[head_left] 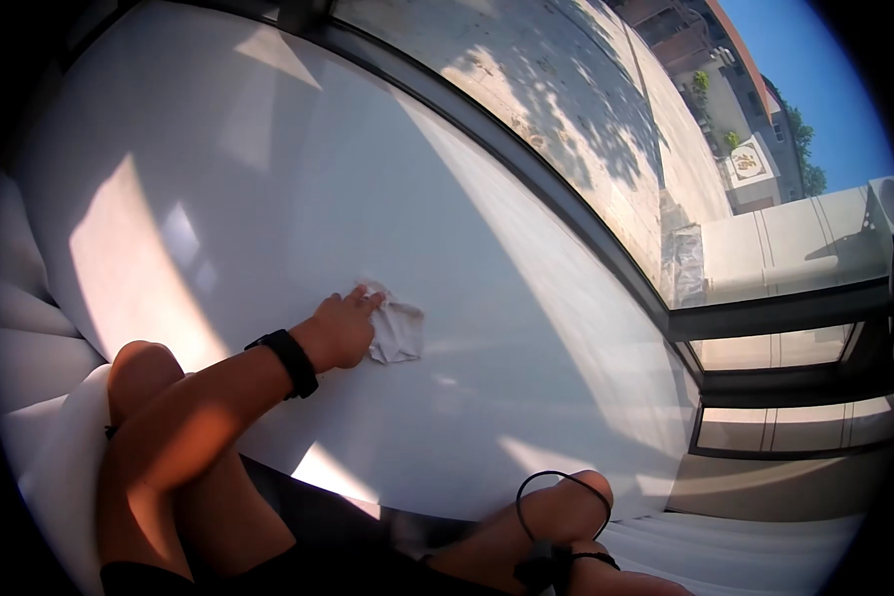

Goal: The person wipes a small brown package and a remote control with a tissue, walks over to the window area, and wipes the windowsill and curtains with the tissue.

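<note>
My left hand (345,326), with a black band on its wrist, reaches onto a smooth white surface. Its fingers press on a crumpled white cloth (399,333) that lies against the surface, and part of the cloth is hidden beneath them. At the lower right my right hand (630,582) rests low near my knee, cut off by the bottom of the view. Its fingers do not show. A dark bracelet circles that wrist, and a small black device (538,566) with a looped black cable is beside it.
Dark window frames (526,149) border the white surface (268,199) along the upper right. Outside are paving, a building and sky. My bent knees (566,507) are at its near edge. White folds of fabric (30,298) hang at the left, with more at the lower right.
</note>
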`<move>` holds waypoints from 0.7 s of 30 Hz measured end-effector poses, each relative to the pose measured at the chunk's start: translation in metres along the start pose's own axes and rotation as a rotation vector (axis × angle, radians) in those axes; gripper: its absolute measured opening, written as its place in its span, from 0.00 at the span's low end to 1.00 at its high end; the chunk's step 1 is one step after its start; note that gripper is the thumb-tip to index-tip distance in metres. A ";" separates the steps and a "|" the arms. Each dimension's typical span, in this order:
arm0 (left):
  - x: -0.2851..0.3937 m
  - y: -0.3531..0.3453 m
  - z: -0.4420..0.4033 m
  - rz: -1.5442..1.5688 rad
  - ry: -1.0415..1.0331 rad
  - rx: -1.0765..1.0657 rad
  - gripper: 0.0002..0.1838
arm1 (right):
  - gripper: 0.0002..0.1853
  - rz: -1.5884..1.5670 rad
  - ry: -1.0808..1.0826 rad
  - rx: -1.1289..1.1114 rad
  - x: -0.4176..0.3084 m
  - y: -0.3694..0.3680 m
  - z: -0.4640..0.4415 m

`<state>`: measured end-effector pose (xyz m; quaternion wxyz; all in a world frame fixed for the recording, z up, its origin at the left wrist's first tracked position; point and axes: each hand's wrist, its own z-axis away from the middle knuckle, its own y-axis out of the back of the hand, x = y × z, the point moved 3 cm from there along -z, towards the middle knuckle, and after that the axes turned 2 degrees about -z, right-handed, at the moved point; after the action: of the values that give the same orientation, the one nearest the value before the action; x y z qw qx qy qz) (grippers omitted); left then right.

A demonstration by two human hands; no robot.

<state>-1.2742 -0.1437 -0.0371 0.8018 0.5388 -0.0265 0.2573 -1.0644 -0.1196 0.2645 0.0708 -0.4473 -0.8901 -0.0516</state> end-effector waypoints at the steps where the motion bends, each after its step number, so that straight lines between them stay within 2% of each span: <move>1: -0.001 0.002 0.001 0.011 0.000 0.003 0.09 | 0.03 0.017 -0.034 -0.080 -0.002 0.001 0.004; 4: 0.000 0.005 0.003 0.010 0.000 -0.023 0.09 | 0.04 -0.038 -0.063 -0.172 0.000 0.003 0.007; 7: -0.002 0.000 -0.001 -0.021 0.011 -0.033 0.11 | 0.04 -0.043 0.016 0.035 0.004 -0.004 -0.001; 10: -0.003 0.002 -0.001 -0.003 0.020 -0.069 0.11 | 0.05 0.106 -0.003 -0.051 0.001 0.000 0.004; 13: -0.003 0.004 0.001 0.002 0.011 -0.071 0.11 | 0.07 -0.082 0.014 -0.120 0.001 0.003 0.009; 16: -0.003 0.002 0.000 0.003 0.006 -0.051 0.11 | 0.07 0.039 -0.009 -0.056 0.000 0.001 0.003; 21: -0.001 0.004 0.001 0.002 0.016 -0.057 0.11 | 0.07 0.006 -0.070 -0.130 -0.001 0.002 0.004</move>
<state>-1.2768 -0.1437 -0.0337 0.8167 0.5137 -0.0280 0.2613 -1.0625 -0.1189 0.2609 0.0107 -0.4549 -0.8856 -0.0934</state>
